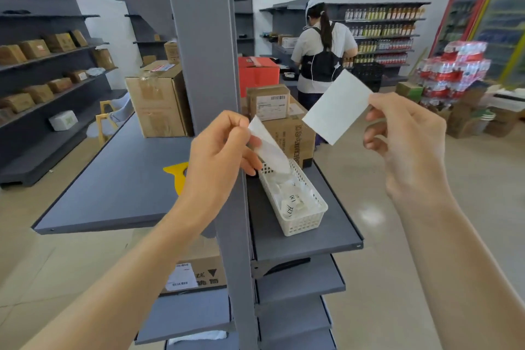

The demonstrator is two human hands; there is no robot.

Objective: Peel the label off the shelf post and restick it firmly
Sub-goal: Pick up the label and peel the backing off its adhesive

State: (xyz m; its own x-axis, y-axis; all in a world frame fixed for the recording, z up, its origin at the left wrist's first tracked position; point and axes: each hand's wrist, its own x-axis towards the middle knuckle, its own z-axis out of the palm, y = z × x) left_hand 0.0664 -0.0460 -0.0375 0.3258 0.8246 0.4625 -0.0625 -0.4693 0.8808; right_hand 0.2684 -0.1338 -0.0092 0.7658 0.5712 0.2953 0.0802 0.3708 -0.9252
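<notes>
The grey shelf post [204, 45] runs straight up the middle of the view. My right hand [403, 136] pinches a white rectangular label [338, 106] by its right edge and holds it in the air to the right of the post. My left hand [218, 150], in front of the post, grips a thin white sheet of backing paper [270, 148] that hangs down over a white plastic basket [305, 220]. No label shows on the visible face of the post.
The basket holds crumpled white papers and stands on the grey shelf [306, 239] right of the post. Cardboard boxes [159, 99] sit on the shelf behind. A person with a backpack [324, 48] stands at the far shelves. Bottle packs [451, 71] are stacked at right.
</notes>
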